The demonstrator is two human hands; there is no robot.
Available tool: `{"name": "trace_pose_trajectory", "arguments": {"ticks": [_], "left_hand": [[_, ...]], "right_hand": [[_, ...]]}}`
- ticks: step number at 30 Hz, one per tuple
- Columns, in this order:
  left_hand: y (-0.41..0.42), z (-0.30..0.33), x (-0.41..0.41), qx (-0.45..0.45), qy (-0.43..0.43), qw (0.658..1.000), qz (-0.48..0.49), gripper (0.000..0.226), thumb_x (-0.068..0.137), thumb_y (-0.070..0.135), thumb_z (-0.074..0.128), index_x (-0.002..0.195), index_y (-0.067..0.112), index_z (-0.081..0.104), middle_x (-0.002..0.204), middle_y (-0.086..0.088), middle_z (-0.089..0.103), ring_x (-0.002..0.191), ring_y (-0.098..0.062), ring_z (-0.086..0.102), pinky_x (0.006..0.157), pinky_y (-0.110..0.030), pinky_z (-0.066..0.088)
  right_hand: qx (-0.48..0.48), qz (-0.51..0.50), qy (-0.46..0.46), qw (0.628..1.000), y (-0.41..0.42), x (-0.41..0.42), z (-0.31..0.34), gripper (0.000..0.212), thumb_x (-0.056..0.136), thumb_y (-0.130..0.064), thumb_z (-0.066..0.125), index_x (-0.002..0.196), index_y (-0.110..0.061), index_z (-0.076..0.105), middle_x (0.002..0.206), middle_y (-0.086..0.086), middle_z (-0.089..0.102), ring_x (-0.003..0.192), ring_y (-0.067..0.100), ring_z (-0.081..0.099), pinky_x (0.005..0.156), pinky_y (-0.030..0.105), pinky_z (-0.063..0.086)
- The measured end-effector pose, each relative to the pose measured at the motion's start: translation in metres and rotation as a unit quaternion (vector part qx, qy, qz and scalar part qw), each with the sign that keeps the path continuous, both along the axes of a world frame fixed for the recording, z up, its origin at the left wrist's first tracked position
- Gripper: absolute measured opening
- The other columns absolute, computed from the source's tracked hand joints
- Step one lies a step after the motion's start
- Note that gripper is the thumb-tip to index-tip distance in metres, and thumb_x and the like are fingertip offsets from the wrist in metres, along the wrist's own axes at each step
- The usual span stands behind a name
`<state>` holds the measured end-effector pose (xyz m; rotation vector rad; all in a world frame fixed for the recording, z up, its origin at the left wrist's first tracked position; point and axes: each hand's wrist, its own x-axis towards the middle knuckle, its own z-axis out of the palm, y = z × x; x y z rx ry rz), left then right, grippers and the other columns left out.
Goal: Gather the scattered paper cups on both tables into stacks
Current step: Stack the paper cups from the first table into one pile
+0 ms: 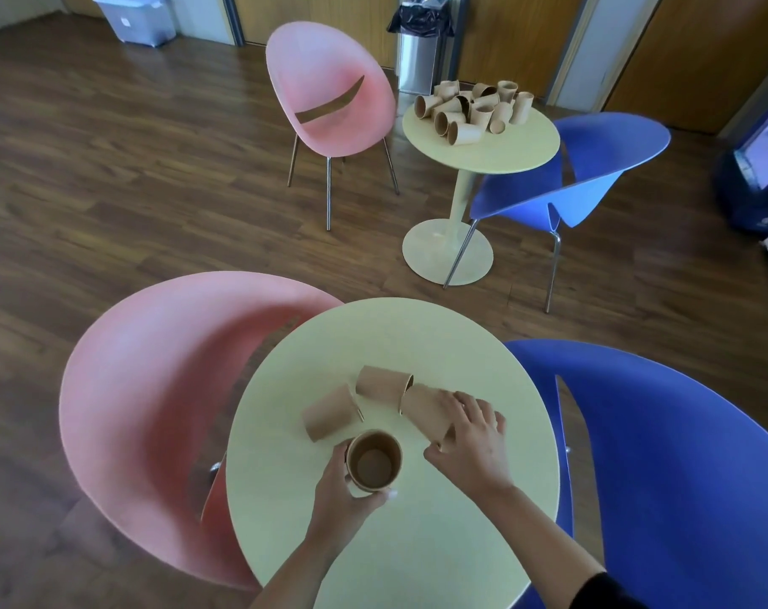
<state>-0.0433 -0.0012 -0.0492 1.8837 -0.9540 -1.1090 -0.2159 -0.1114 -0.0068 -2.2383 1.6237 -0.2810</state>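
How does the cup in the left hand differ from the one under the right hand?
The cup in the left hand stands upright, mouth up; the cup under the right hand lies on its side. The left hand wraps its side from below; the right hand covers the other from above. Both are brown paper.

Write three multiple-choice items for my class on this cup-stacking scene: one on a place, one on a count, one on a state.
1. Where is the big heap of cups?
A. far table
B. pink chair
C. floor

2. How many cups are on the near table?
A. two
B. four
C. seven

3. How is the cup in the left hand held?
A. crushed flat
B. upside down
C. upright, mouth up

Answers:
1 A, the heap sits on the far table.
2 B, one upright cup and three lying.
3 C, its inside bottom shows.
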Motion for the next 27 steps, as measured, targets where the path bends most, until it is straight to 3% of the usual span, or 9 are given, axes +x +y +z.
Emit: {"name": "trace_pose_trajectory", "arguments": {"ticks": [6,10,15,20,27], "left_hand": [[-0.001,0.002,-0.002,0.01,-0.003,1.0,0.014,0.072,0.05,0.026,0.092,0.109,0.039,0.053,0.106,0.017,0.068,0.096,-0.001,0.066,0.082,-0.016,0.05],[-0.002,0.002,-0.002,0.019,0.002,1.0,0.017,0.069,0.053,0.016,0.09,0.105,0.041,0.051,0.1,0.018,0.069,0.091,0.0,0.068,0.073,-0.009,0.049],[-0.004,0.004,-0.001,0.03,0.026,0.999,0.024,0.066,0.058,0.013,0.087,0.107,0.041,0.053,0.096,0.01,0.07,0.088,-0.007,0.067,0.064,-0.014,0.053],[-0.005,0.005,-0.002,0.046,0.044,0.997,0.032,0.063,0.063,0.012,0.081,0.116,0.031,0.053,0.097,0.004,0.069,0.086,-0.009,0.067,0.056,-0.01,0.048],[-0.004,0.009,-0.001,0.044,0.028,0.998,0.019,0.065,0.062,0.013,0.081,0.115,0.036,0.052,0.098,0.004,0.071,0.083,-0.004,0.068,0.056,-0.007,0.045]], "right_hand": [[-0.009,0.047,-0.121,0.991,0.008,0.025,0.038,0.065,0.056,-0.039,0.06,0.116,-0.014,0.054,0.115,-0.006,0.055,0.108,0.019,0.042,0.086,0.029,0.045],[0.013,0.139,-0.091,0.986,0.016,0.043,0.05,0.065,0.057,-0.051,0.052,0.112,-0.017,0.053,0.112,-0.009,0.052,0.107,0.015,0.04,0.083,0.025,0.044],[-0.003,0.229,-0.037,0.973,0.022,0.056,0.053,0.062,0.062,-0.05,0.059,0.114,-0.017,0.053,0.119,-0.003,0.046,0.113,0.017,0.039,0.082,0.025,0.042],[-0.015,0.253,-0.03,0.967,0.025,0.063,0.051,0.063,0.062,-0.042,0.062,0.119,-0.016,0.053,0.115,0.001,0.048,0.112,0.02,0.042,0.085,0.021,0.032],[0.011,0.26,-0.014,0.965,0.022,0.06,0.043,0.065,0.064,-0.043,0.058,0.122,-0.014,0.049,0.117,-0.001,0.052,0.115,0.02,0.044,0.097,0.029,0.038]]}}
